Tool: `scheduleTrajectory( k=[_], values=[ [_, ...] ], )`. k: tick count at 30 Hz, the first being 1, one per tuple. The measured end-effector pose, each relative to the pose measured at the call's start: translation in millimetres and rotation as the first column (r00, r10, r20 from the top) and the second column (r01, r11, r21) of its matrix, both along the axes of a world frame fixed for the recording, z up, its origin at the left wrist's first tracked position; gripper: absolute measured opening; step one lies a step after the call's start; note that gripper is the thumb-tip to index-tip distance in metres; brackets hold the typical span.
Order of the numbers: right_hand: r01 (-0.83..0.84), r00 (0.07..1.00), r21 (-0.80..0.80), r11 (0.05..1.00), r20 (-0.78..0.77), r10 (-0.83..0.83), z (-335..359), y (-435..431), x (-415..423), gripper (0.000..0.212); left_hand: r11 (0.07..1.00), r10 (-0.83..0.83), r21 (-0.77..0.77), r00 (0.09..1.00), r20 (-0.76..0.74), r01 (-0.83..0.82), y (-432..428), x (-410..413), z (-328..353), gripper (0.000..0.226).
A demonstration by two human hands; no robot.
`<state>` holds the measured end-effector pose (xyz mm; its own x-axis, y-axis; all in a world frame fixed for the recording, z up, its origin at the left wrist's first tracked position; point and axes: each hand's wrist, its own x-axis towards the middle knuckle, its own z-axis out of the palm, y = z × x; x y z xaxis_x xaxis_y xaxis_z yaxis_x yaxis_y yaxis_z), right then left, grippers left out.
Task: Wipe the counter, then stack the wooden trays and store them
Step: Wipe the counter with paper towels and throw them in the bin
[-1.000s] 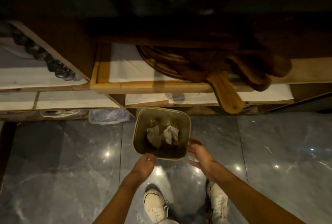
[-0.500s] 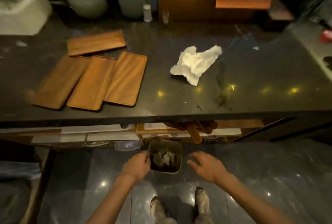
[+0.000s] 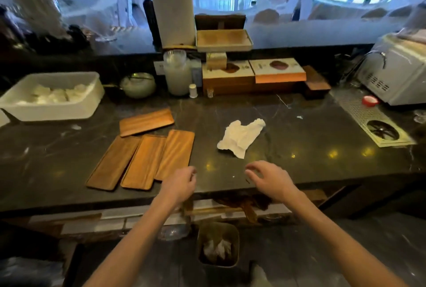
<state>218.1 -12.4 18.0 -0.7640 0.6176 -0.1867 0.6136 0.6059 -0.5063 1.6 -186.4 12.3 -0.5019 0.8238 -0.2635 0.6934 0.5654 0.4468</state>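
Note:
Several flat wooden trays lie on the dark stone counter (image 3: 299, 148): three side by side (image 3: 143, 160) and one (image 3: 146, 122) crosswise behind them. A crumpled white paper towel (image 3: 242, 137) rests on the counter to their right. My left hand (image 3: 181, 184) hovers over the counter's front edge, just right of the nearest tray, fingers loosely curled and holding nothing. At the same edge, below the towel, my right hand (image 3: 269, 178) is spread with nothing in it.
A small bin (image 3: 217, 244) with crumpled paper stands on the floor under the counter. A white tub (image 3: 53, 97) sits at back left, jars and wooden boxes (image 3: 253, 74) at the back, a drain grate (image 3: 378, 125) and white appliance (image 3: 396, 67) at right. Shelves lie below.
The view has risen from the floor bin to the counter top. Both hands have lifted from beside the bin up to the counter's front edge.

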Motion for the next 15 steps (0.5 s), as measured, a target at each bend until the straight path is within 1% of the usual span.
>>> scheduleTrajectory(
  k=[4,7,11,15],
  values=[
    [0.017,1.000,0.100,0.995,-0.005,-0.017,17,49,-23,0.037,0.996,-0.078,0.021,0.988,-0.135,0.081,53,-5,11,0.032],
    [0.040,0.999,0.176,0.984,0.016,-0.043,12,84,-42,0.037,0.993,-0.120,-0.009,0.978,-0.172,0.120,96,-10,5,0.030],
    [0.023,0.997,0.163,0.986,0.069,-0.034,-13,130,-71,0.038,0.990,-0.133,-0.063,0.972,-0.193,0.123,159,-23,-13,0.030],
    [-0.029,0.990,0.115,0.993,0.140,0.013,-43,171,-98,0.035,0.986,-0.123,-0.135,0.979,-0.164,0.101,217,-30,-36,0.028]
  ],
)
